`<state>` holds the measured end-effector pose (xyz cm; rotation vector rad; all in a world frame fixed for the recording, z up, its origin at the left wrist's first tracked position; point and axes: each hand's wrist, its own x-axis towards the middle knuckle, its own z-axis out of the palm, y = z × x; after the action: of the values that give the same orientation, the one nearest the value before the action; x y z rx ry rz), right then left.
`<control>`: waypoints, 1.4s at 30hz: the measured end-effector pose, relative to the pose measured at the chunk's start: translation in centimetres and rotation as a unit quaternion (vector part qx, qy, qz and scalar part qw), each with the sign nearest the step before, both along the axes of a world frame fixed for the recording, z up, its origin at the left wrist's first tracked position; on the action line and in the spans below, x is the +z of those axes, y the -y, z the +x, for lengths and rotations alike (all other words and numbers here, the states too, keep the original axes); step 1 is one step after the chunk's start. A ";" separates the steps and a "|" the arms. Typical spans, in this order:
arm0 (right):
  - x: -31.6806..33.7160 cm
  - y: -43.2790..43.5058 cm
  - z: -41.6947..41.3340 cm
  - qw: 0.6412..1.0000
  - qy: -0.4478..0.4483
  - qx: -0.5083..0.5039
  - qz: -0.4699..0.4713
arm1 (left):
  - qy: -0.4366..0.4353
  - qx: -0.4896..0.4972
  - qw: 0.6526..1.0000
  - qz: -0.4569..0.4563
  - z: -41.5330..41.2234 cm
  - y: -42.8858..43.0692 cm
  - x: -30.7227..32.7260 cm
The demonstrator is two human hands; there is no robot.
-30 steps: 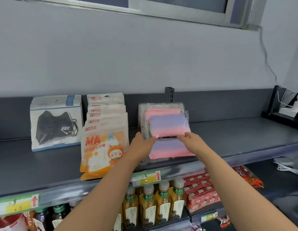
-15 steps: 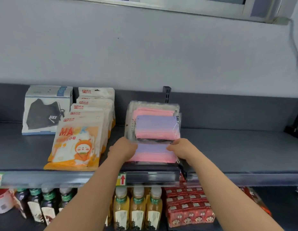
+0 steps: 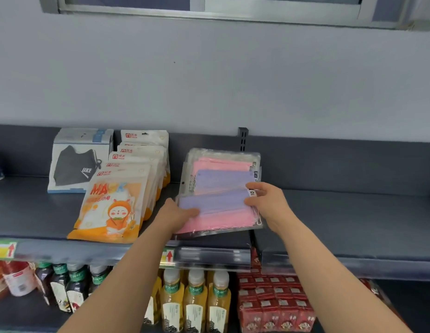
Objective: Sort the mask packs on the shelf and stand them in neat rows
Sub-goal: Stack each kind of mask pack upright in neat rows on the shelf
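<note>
Right now both hands are on one clear pack of purple and pink masks (image 3: pixel 218 210), near the front edge of the shelf (image 3: pixel 353 224). The left hand (image 3: pixel 178 213) grips its left end with the thumb on top; the right hand (image 3: pixel 267 203) has its fingers curled round the right end. The pack is tilted back, in front of more packs of the same kind (image 3: pixel 221 164) by the back edge. To the left runs a row of orange mask packs (image 3: pixel 113 205), then a boxed black mask (image 3: pixel 77 164) at the back. Drink bottles (image 3: pixel 194 299) stand on the shelf below.
</note>
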<state>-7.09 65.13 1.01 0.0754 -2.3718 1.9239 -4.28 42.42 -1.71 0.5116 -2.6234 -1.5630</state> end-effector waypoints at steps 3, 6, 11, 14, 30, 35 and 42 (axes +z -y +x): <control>-0.4 -0.5 -0.5 0.999 -0.012 -0.035 -0.009 | -0.023 0.015 1.000 0.010 -0.8 -0.6 0.3; -0.7 -0.9 -1.4 0.997 -0.033 -0.069 -0.006 | -0.062 0.043 0.996 -0.049 -2.2 -1.0 0.7; -0.6 -0.4 -4.0 0.992 -0.051 -0.112 -0.002 | -0.110 0.035 0.987 -0.109 -5.5 -1.4 1.4; -1.1 0.1 -6.0 0.994 -0.032 -0.108 0.008 | -0.124 0.030 0.982 -0.141 -7.7 -1.3 1.8; -1.8 -0.4 -15.9 0.992 0.117 0.027 -0.046 | -0.138 -0.058 0.989 0.016 -15.0 0.5 0.3; -2.4 -1.3 -17.2 0.990 0.108 0.059 -0.072 | -0.130 -0.067 0.989 0.037 -15.6 1.0 -0.3; -2.7 0.3 -18.1 0.987 0.065 0.127 -0.071 | -0.128 -0.056 0.990 0.007 -15.4 2.4 -0.1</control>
<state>-25.17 64.81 -1.73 0.2616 -2.3977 2.2709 -19.68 40.01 -1.77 0.1530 -2.4853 -1.5586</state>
